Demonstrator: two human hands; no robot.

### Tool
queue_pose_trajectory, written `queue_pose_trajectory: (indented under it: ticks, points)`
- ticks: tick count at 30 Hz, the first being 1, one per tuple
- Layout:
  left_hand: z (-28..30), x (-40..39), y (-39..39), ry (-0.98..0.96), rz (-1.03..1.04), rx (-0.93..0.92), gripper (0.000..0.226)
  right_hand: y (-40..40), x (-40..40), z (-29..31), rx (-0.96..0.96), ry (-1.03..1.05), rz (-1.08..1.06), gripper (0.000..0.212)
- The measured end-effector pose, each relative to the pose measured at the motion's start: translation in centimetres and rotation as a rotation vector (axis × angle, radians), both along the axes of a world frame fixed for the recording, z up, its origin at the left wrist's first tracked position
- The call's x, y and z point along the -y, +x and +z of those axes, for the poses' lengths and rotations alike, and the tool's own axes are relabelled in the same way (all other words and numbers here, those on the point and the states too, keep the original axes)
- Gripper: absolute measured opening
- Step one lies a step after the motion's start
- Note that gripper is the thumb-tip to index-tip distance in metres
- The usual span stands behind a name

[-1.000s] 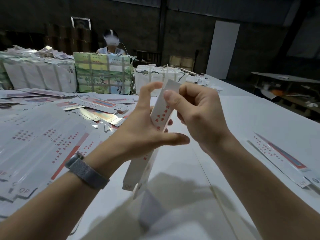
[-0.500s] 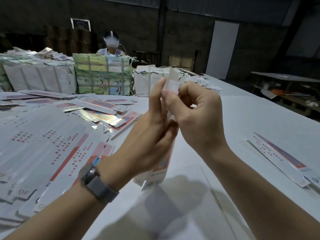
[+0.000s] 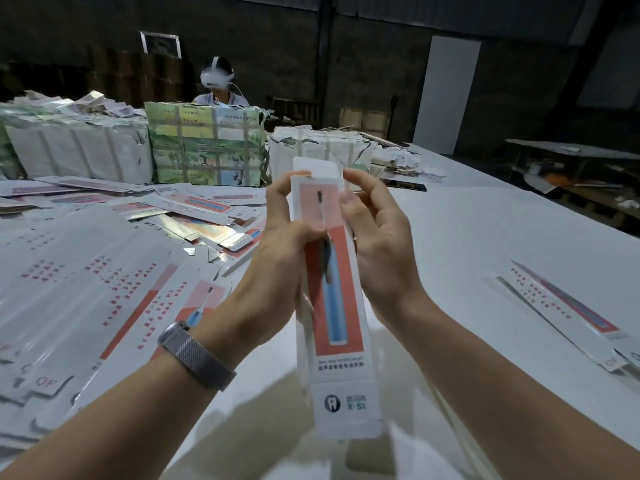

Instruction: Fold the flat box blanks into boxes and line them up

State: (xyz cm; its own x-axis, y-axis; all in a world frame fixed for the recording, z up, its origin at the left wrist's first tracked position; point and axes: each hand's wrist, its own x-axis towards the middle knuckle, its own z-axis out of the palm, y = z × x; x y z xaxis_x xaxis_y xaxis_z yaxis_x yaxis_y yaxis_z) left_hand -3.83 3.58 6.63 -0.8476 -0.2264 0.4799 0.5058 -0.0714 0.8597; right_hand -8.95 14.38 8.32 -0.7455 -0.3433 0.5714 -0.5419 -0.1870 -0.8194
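Note:
I hold a long narrow white box [image 3: 341,368] upright in front of me, above the white table [image 3: 485,237]. Its front face shows a red panel with a blue toothbrush picture, and its white top flap stands up. My left hand [image 3: 280,251] grips the box's left edge near the top, thumb across the front. My right hand [image 3: 374,244] holds the right edge, fingertips touching the top corner. A big spread of flat box blanks [image 3: 83,289] covers the table to my left. One folded box [image 3: 568,313] lies on the table at the right.
Wrapped bundles of stock [image 3: 204,147] stand in a row at the table's far side, with a person wearing a headset [image 3: 216,81] behind them. A dark phone [image 3: 403,184] lies beyond my hands. Low shelving [image 3: 571,174] stands off the table's right edge.
The box has turned from edge-on to showing its printed front face. Both hands have shifted from pinching its top end to holding its two long edges.

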Motion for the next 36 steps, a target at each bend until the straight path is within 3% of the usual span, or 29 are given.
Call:
queue_pose_trajectory:
  ticks: [4,9,16,21,24,27,30,36]
  points:
    - [-0.2,0.0,0.0,0.054,0.001,-0.02,0.036,0.1,0.0,-0.1,0.037,0.037,0.087,0.028]
    - [-0.6,0.1,0.0,-0.108,0.093,-0.017,0.017,0.3,0.2,-0.6,0.081,-0.055,0.12,0.022]
    - [-0.8,0.1,-0.2,-0.156,0.12,-0.042,0.018,0.5,0.2,-1.1,0.06,-0.048,0.123,0.014]
    - [-0.9,-0.4,-0.2,-0.096,-0.004,-0.027,0.029,0.4,-0.1,-0.6,0.05,-0.114,0.122,0.016]
    - [-1.0,-0.4,-0.3,-0.042,-0.084,0.003,0.023,0.1,-0.4,-0.4,0.117,-0.139,0.131,0.016]
    - [-1.2,-0.4,-0.3,-0.045,-0.094,0.028,0.017,-0.4,-0.5,-0.3,0.135,-0.183,0.147,0.032]
    - [-1.2,-0.4,-0.1,-0.102,-0.067,0.008,0.032,-0.8,-0.6,-0.4,0.126,-0.16,0.136,0.039]
    - [-1.4,-0.4,-0.2,-0.158,-0.047,-0.005,0.053,-0.4,-0.7,-0.3,0.165,-0.198,0.216,0.016]
